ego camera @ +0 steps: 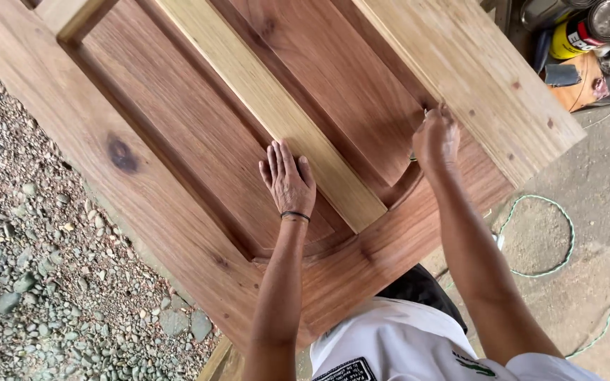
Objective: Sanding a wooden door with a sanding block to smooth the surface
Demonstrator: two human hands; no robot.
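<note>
My left hand (288, 182) lies flat, fingers spread, on a smooth reddish-brown sunken panel of the wooden door (178, 141), which lies slanted in front of me with its pale, straight-grained centre strip (277, 113) just beside my fingertips. My right hand (436, 140) is curled shut at the curved inner edge of the neighbouring panel, pinching something small that I cannot make out. Rough grey gravel (37, 268) lies on the left, and a thin green cord (559, 212) loops over the concrete on the right.
</note>
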